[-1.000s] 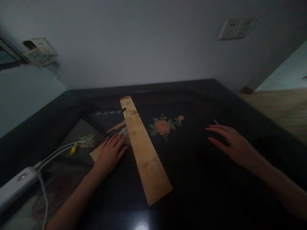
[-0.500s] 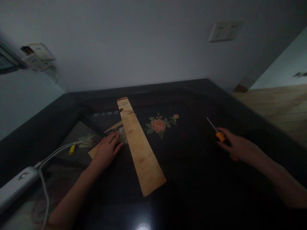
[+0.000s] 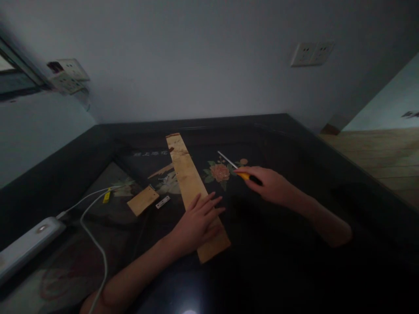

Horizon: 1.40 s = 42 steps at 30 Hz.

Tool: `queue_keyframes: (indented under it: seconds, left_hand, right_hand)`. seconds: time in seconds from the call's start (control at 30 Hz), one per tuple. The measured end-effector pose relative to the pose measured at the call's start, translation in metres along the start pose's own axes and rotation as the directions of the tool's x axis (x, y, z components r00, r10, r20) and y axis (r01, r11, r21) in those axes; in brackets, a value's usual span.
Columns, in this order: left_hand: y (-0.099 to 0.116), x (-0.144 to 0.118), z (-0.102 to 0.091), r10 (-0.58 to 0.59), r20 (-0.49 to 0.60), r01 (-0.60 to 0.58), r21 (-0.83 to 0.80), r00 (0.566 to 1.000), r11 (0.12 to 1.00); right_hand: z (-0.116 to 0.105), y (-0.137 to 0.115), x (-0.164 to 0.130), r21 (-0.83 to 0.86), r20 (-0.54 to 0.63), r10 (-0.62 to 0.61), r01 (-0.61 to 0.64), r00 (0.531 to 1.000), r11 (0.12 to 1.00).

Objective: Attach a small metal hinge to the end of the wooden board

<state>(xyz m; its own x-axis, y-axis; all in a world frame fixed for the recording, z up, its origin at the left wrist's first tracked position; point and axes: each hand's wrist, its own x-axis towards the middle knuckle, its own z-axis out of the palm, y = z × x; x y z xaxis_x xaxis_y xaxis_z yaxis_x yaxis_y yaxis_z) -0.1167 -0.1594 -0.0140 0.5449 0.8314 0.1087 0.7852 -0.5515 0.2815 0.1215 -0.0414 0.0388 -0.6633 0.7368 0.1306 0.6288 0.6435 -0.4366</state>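
A: What's differing from a moment ago?

B: The left hand (image 3: 196, 222) has left the small rectangular wooden offcut (image 3: 142, 200) and is now lying flat, fingers spread, holding nothing, on the near half of the long pale wooden strip (image 3: 192, 192). The right hand (image 3: 270, 186) has come in from the right edge and is hovering just beyond the left fingertips, curled tight around the yellow-and-black handle of a screwdriver with a thin metal shaft (image 3: 236, 169), the shaft pointing up-left over the painted pink flower (image 3: 220, 172).

A: And left of those fingers?

B: The offcut is lying uncovered, with a small silver metal hinge (image 3: 163, 202) just beside it.

A: The surface?

B: A glossy black table (image 3: 281, 244) is filling the view, butting against a grey wall carrying a white double socket (image 3: 312, 52). Far left, a white power strip (image 3: 26, 242) is trailing its white cable (image 3: 94, 244).
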Motion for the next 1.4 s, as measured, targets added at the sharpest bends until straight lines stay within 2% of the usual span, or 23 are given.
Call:
queue_keyframes:
  seconds: [0.1,0.17,0.23,0.37,0.57,0.83,0.93,1.1,1.23,1.4]
  left_hand:
    - [-0.003,-0.001,0.000,-0.011,0.028,0.012,-0.053,1.000,0.999]
    - [-0.005,-0.003,-0.002,-0.011,0.028,0.013,-0.071,1.000,0.997]
    - [-0.006,-0.005,-0.005,-0.012,0.022,0.013,-0.085,1.000,0.996]
    - [-0.008,-0.011,-0.008,-0.025,0.007,0.026,-0.147,1.000,0.989]
    - [-0.009,-0.017,-0.004,-0.095,-0.057,0.079,-0.241,0.994,0.967]
    - [0.000,-0.023,0.001,-0.053,-0.126,0.015,-0.290,0.991,0.957]
    - [0.001,-0.024,0.002,-0.033,-0.147,-0.012,-0.296,0.989,0.955]
    - [0.000,-0.024,0.003,0.009,-0.134,-0.049,-0.303,0.991,0.952]
    - [-0.001,-0.024,0.003,0.052,-0.155,-0.094,-0.282,0.987,0.955]
    - [-0.001,-0.023,0.002,0.069,-0.180,-0.108,-0.214,0.981,0.971]
  right_hand:
    - [0.021,-0.039,0.041,0.147,0.039,-0.140,0.133,0.989,0.980]
    - [0.038,-0.057,0.064,0.167,0.040,-0.156,0.148,0.987,0.975]
    - [0.053,-0.067,0.083,0.162,0.034,-0.117,0.110,0.993,0.981]
    - [0.071,-0.067,0.101,0.239,-0.007,-0.069,0.068,0.998,0.969]
    - [0.080,-0.069,0.115,0.286,0.015,-0.102,0.093,0.995,0.954]
    - [0.092,-0.085,0.126,0.336,0.007,-0.107,0.099,0.994,0.937]
    - [0.097,-0.091,0.136,0.332,0.028,-0.119,0.103,0.992,0.938]
    - [0.115,-0.109,0.171,0.278,0.051,-0.144,0.125,0.988,0.953]
    - [0.128,-0.124,0.192,0.180,0.065,-0.110,0.097,0.992,0.979]
    - [0.135,-0.134,0.200,0.042,0.067,-0.051,0.048,0.996,0.998]
